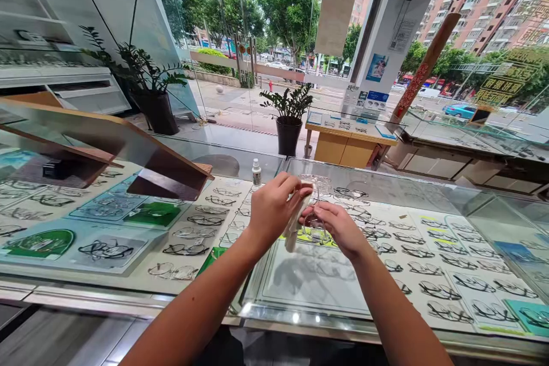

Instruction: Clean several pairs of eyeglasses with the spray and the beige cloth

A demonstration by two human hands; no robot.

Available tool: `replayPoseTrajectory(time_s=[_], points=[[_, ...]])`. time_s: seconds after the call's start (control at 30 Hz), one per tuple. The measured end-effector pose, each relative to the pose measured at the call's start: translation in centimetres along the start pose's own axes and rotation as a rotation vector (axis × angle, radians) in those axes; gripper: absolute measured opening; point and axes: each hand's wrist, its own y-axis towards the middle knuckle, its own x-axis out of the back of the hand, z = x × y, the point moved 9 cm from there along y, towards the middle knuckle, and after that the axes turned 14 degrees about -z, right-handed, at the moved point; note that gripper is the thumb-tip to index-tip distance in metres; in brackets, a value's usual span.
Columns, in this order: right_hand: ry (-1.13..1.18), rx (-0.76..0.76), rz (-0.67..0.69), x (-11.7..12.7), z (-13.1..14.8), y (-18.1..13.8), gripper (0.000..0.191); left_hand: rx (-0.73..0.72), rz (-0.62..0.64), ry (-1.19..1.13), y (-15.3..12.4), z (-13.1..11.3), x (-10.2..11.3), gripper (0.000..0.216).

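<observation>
My left hand [274, 206] is closed around a pale cleaning cloth [293, 234], which hangs down below the fingers. The cloth lies against a pair of thin-framed eyeglasses [316, 218] held up over the glass counter. My right hand [338, 226] pinches these glasses from the right side, thumb and fingers on the frame. Part of the frame and one lens are hidden behind the cloth and my fingers. A small white spray bottle [256, 172] stands on the counter just beyond my left hand.
Under the glass counter top [295, 291] lie rows of eyeglasses [441, 290]. A wooden-edged angled panel [167, 168] rises at the left. Past the counter stand a potted plant [288, 131] and a wooden display cabinet [343, 146], before a large window.
</observation>
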Motion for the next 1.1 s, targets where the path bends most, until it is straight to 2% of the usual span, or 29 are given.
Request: replayPoseTrajectory(time_s=[0.13,0.3,0.47,0.57,0.67,0.77,0.83,0.93,1.1], points=[[-0.007,0.008,-0.003,0.0,-0.1,0.1,0.031,-0.004,0.010,0.055,-0.6,-0.3,-0.3,0.035],[-0.095,0.061,-0.029,0.5,-0.1,0.4,0.036,0.196,0.092,-0.053,-0.9,0.7,-1.1,0.024],[-0.190,0.141,-0.058,0.9,0.4,0.5,0.037,0.314,0.183,-0.133,-1.2,1.6,-2.1,0.034],[-0.188,0.153,-0.048,0.8,0.4,0.5,0.036,0.412,0.250,-0.307,-1.7,1.9,-3.1,0.046],[-0.178,0.151,-0.053,0.9,0.5,0.4,0.036,0.633,0.284,-0.664,-2.3,2.4,-4.5,0.056],[-0.158,0.147,-0.060,0.9,0.5,0.4,0.035,0.878,0.283,-0.940,-2.8,3.1,-5.8,0.066],[-0.125,0.131,-0.056,0.9,0.3,0.4,0.034,0.983,0.263,-1.046,-3.0,3.4,-6.3,0.066],[-0.056,0.082,-0.052,0.8,0.0,0.5,0.033,1.044,0.188,-1.130,-2.8,3.6,-6.3,0.061],[0.052,0.052,-0.064,0.6,0.2,0.5,0.030,1.063,0.094,-1.162,-2.6,3.7,-5.9,0.047]])
